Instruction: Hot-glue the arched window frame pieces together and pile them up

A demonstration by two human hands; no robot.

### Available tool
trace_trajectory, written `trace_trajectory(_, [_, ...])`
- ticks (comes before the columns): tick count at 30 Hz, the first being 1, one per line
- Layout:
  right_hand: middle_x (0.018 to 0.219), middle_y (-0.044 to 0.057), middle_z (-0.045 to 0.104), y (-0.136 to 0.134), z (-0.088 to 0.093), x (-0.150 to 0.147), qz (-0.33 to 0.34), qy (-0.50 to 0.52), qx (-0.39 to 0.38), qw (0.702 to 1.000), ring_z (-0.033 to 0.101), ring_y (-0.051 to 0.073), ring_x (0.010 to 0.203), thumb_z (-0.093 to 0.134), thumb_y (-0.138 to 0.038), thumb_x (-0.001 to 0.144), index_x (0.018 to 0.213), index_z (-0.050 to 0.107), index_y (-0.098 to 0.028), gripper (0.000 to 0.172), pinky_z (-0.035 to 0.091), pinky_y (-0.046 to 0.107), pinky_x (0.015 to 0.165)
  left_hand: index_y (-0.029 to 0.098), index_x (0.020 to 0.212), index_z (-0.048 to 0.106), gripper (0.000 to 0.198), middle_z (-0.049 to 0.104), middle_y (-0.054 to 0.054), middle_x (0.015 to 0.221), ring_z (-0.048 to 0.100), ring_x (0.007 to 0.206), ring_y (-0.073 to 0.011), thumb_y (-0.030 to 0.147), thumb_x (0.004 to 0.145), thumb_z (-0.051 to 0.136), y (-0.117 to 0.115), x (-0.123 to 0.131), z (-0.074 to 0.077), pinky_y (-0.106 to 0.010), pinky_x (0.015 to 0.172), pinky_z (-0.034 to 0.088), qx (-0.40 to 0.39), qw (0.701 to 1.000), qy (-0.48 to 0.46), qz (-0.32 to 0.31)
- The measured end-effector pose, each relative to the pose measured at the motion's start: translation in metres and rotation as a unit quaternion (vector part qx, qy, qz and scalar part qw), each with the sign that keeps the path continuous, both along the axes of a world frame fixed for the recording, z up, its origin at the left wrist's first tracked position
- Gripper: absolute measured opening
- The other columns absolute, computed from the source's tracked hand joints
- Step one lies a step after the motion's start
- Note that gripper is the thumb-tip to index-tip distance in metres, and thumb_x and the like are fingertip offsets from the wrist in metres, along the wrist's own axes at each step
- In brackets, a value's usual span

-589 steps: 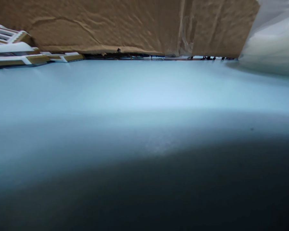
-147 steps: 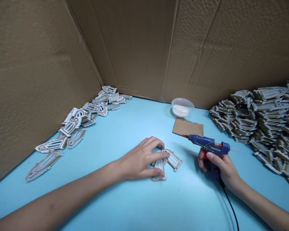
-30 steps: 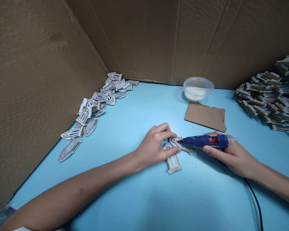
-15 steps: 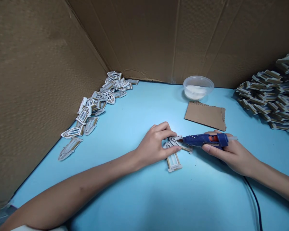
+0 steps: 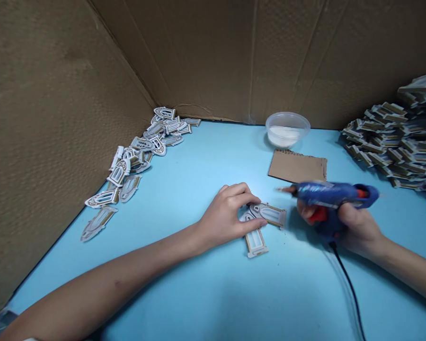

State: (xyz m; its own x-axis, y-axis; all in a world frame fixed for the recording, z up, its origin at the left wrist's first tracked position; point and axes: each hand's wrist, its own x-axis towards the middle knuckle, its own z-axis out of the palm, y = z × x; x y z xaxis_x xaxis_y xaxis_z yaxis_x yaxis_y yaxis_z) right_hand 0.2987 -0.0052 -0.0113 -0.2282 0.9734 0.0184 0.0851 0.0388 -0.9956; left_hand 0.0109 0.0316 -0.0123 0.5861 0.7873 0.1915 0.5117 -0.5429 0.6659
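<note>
My left hand (image 5: 228, 214) rests on the blue table (image 5: 206, 284), its fingertips pinching two small arched window-shaped pieces (image 5: 261, 222) that lie crossed under them. One piece points right, the other toward me. My right hand (image 5: 348, 225) grips a blue glue gun (image 5: 332, 195) by its handle, lifted off the pieces, nozzle pointing left and blurred by motion. Its black cord (image 5: 350, 289) runs toward me.
A heap of finished window pieces (image 5: 135, 158) lies along the left cardboard wall (image 5: 39, 118). A large stack of unglued pieces (image 5: 394, 142) fills the right. A clear plastic bowl (image 5: 287, 129) and a cardboard scrap (image 5: 298, 166) sit at the back.
The glue gun's nozzle was touching the window pieces; now my right hand has lifted it up and to the right. My left hand stays on the pieces.
</note>
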Motion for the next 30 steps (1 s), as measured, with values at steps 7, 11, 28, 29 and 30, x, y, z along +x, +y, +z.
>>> trace_trajectory(7, [0.084,0.005,0.071,0.014,0.001,-0.003,-0.126,0.125,-0.036,0.983,0.059,0.014,0.066,0.071,-0.056,0.093,0.095,0.073,-0.018,0.039,0.051,0.024,0.058,0.017,0.126,0.066,0.057,0.064,-0.012,0.129,0.059,0.117,-0.0240,0.057,0.087,0.079,0.000,-0.003,0.006,-0.039,0.104,0.047,0.049,0.995,-0.030,-0.085])
trace_trajectory(11, [0.084,0.004,0.069,0.015,0.002,-0.005,-0.120,0.127,-0.043,0.984,0.057,0.013,0.065,0.071,-0.056,0.093,0.095,0.071,-0.017,0.039,0.051,0.023,0.056,0.021,0.139,0.058,0.070,0.055,-0.015,0.148,0.047,0.136,-0.0309,0.065,0.087,0.075,-0.002,-0.002,0.008,-0.047,0.116,0.038,0.076,0.984,0.032,-0.156])
trace_trajectory(28, [0.083,0.006,0.075,0.012,-0.001,-0.002,-0.090,0.064,-0.045,0.993,0.061,0.013,0.067,0.077,-0.059,0.088,0.086,0.076,-0.018,0.041,0.053,0.021,0.060,0.024,0.133,0.068,0.041,0.063,-0.010,0.112,0.049,0.114,-0.0255,0.018,0.100,0.044,0.001,-0.009,0.005,-0.042,0.097,0.037,0.153,0.964,0.072,-0.204])
trace_trajectory(29, [0.083,0.006,0.075,0.012,-0.001,-0.001,-0.089,0.063,-0.046,0.993,0.061,0.013,0.067,0.077,-0.059,0.088,0.086,0.076,-0.018,0.041,0.053,0.021,0.060,0.021,0.130,0.068,0.038,0.064,-0.009,0.105,0.049,0.112,-0.0253,0.018,0.100,0.045,0.001,-0.009,0.003,-0.042,0.096,0.036,0.168,0.963,0.074,-0.195])
trace_trajectory(30, [0.083,0.005,0.075,0.012,-0.002,0.000,-0.089,0.063,-0.047,0.993,0.061,0.014,0.067,0.077,-0.059,0.088,0.086,0.076,-0.018,0.040,0.053,0.022,0.060,0.019,0.127,0.069,0.035,0.065,-0.008,0.099,0.051,0.111,-0.0249,0.017,0.100,0.046,0.001,-0.010,0.002,-0.043,0.097,0.036,0.182,0.963,0.069,-0.188])
